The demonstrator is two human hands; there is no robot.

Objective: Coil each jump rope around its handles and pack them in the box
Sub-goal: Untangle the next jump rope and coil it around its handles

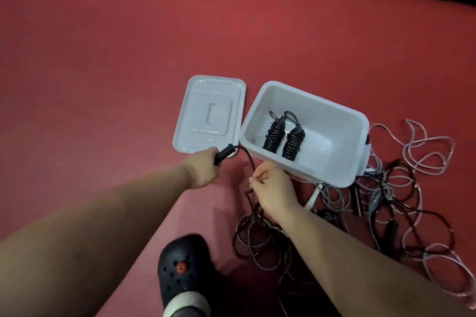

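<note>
A white plastic box [342,121] stands open on the red floor. Two black coiled jump ropes [283,137] lie side by side inside it. My left hand [203,168] grips a black rope handle [223,154] just left of the box. From that handle a black cord [248,158] arcs over to my right hand [273,188], which pinches it in front of the box. Below my right hand the cord drops into a tangled heap of black and grey ropes [373,213].
The box's white lid [210,113] lies upside down on the floor to the left of the box. A foot in a black clog [181,267] is at the bottom centre. Red carpet [103,59] stretches away on the left and beyond.
</note>
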